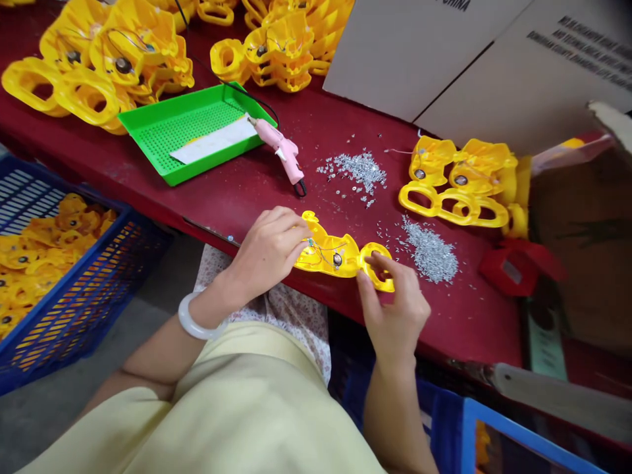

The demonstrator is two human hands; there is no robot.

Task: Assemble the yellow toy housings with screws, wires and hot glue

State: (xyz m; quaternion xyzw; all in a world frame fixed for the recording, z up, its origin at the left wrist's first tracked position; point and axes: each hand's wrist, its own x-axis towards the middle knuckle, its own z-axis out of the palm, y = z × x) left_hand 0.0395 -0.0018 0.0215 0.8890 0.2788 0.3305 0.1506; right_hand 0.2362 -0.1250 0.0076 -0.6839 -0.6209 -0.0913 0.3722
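While the right hand [397,299] pinches a yellow shell [351,253] by its loop [386,285] at the frame's centre, the left hand [271,250] meets its other end.
Left fingers [292,232] bunch together, their grip hidden; beyond lie silvery bits [430,251] right of centre, a pink glue gun [281,150] mid-frame, then a green tray [197,166] and stacked shells [106,60], upper left.

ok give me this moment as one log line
left hand: touching open yellow plastic shell | right hand: gripping its ring-shaped end | nearby: pink glue gun
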